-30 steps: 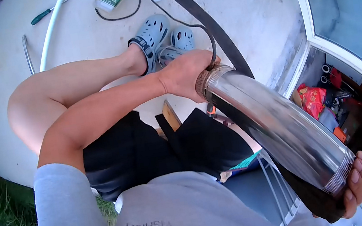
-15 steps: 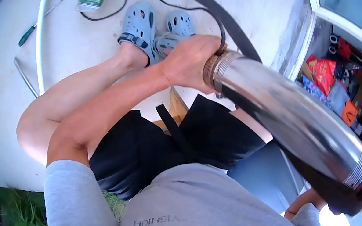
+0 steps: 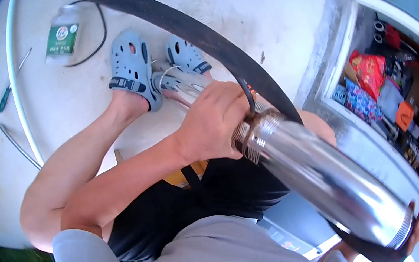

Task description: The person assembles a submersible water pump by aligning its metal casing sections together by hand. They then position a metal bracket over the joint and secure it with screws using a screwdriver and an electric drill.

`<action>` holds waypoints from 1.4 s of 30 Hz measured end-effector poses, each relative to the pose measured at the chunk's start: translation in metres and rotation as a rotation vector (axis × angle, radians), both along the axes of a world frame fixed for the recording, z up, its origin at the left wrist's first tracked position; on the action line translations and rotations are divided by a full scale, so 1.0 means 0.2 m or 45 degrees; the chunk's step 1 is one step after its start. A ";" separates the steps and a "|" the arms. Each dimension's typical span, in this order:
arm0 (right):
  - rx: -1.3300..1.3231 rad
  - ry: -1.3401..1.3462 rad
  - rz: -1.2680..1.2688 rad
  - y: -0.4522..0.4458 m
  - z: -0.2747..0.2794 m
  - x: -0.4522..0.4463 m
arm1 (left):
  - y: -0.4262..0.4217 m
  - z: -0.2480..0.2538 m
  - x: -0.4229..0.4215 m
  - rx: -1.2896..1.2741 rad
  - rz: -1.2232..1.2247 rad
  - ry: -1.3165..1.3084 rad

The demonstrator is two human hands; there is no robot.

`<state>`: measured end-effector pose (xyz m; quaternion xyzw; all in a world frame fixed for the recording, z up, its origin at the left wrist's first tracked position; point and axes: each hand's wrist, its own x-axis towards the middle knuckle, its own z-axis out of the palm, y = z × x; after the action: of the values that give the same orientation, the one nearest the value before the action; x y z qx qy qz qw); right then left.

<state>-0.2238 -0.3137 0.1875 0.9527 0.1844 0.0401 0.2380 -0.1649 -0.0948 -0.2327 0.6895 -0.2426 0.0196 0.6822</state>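
A long shiny stainless-steel submersible pump (image 3: 332,177) lies slantwise across my lap, its upper section reaching down between my feet. My left hand (image 3: 213,122) is closed around its middle, beside the ribbed joint and the perforated brown ring. At the near right end, the fingers of my right hand (image 3: 417,227) wrap under the threaded rim; part of that hand is hidden behind the pump. A thin black cable (image 3: 247,95) comes out close to my left hand. A wide flat black band (image 3: 193,26) arcs over the pump's far side, and dark material shows under its right end.
Blue clogs (image 3: 131,66) are on my feet on the pale concrete floor. Left of them are a green-labelled bottle (image 3: 62,40), a green-handled screwdriver (image 3: 6,100), a pale hose (image 3: 17,79) and a thin curved tube (image 3: 17,145). A doorway at right shows bags, one red (image 3: 367,73).
The view has shifted. My left hand and the pump's middle have come closer to my body, and more of the upper section shows. The black band now arcs wider, farther left.
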 end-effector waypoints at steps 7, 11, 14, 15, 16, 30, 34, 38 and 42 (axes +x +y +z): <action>1.480 -0.508 -1.106 -0.33 0.10 -0.10 | -0.11 0.04 -0.09 -0.019 0.120 0.056; 0.438 -0.193 -0.294 -0.40 -0.19 -0.18 | -0.16 0.03 -0.16 0.126 0.174 0.028; 0.400 -0.233 -0.131 -0.32 -0.29 -0.12 | -0.18 0.01 -0.17 0.188 0.207 -0.040; 0.401 -0.231 -0.130 -0.30 -0.31 -0.12 | -0.18 0.02 -0.17 0.188 0.208 -0.038; 0.437 -0.267 -0.185 -0.29 -0.32 -0.13 | -0.18 0.03 -0.17 0.166 0.210 -0.009; 0.425 -0.242 -0.377 -0.54 -0.16 -0.26 | -0.25 0.03 -0.20 0.153 0.262 0.077; 0.484 -0.391 -0.545 -0.89 0.07 -0.52 | -0.27 0.00 -0.22 0.189 0.258 0.064; 0.381 -0.406 -0.518 -0.83 0.09 -0.42 | -0.28 0.01 -0.20 0.255 0.277 0.058; 0.366 -0.223 -0.355 -0.64 -0.04 -0.16 | -0.28 0.01 -0.17 0.203 0.287 0.090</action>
<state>-0.2553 -0.4418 0.1804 0.9861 0.0218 0.1153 0.1180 -0.1988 -0.1499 -0.2312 0.7647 -0.1404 0.0525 0.6267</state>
